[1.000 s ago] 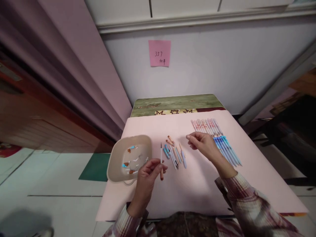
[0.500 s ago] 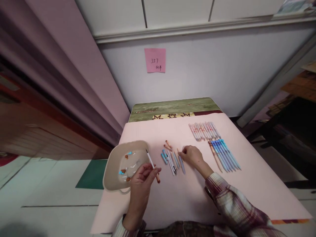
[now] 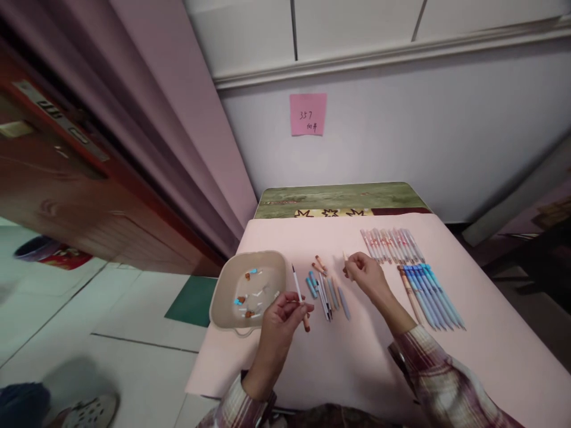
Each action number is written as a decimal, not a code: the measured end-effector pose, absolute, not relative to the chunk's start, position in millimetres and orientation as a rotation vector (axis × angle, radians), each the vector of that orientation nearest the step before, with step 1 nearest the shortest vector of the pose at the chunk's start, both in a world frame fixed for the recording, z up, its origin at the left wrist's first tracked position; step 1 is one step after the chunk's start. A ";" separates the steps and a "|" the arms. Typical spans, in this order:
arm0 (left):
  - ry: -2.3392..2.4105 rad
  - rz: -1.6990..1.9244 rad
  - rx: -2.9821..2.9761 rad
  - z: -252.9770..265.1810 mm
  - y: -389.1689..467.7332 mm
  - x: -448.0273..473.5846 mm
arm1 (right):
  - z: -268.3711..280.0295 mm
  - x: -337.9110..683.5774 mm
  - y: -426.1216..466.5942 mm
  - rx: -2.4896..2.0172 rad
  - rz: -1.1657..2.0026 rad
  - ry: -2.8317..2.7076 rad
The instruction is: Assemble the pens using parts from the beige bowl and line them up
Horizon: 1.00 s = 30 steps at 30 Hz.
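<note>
My left hand (image 3: 283, 324) pinches a half-built pen (image 3: 297, 279), a white refill with a dark tip pointing up and a brown-ended piece below. Held in the closed fingers of my right hand (image 3: 368, 274), just above the table, is a tan pen barrel (image 3: 344, 257), mostly covered by the hand. Between the hands lie white refills (image 3: 325, 303), grey-blue barrels (image 3: 344, 302), blue pen pieces (image 3: 311, 285) and brown-ended pieces (image 3: 318, 266).
A beige bin (image 3: 217, 297) with small brown, blue and clear parts stands at the table's left. On the right lie a row of pale patterned pens (image 3: 392, 245) and a row of blue pens (image 3: 435, 297) with one brown pen. A pink note (image 3: 307, 114) is on the wall.
My right hand has lifted the tan barrel from the loose pieces and moved slightly away from them. My left hand keeps its pinch on the half-built pen. The view has shifted left.
</note>
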State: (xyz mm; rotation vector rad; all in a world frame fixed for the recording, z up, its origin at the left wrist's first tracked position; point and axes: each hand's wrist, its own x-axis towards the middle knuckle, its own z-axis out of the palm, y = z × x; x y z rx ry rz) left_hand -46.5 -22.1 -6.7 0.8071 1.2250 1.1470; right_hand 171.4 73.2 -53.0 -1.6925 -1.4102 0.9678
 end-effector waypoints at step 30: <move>1.171 1.097 0.875 -13.7 -30.7 -44.0 | 34.6 102.3 95.0 -1.016 1.605 -1.177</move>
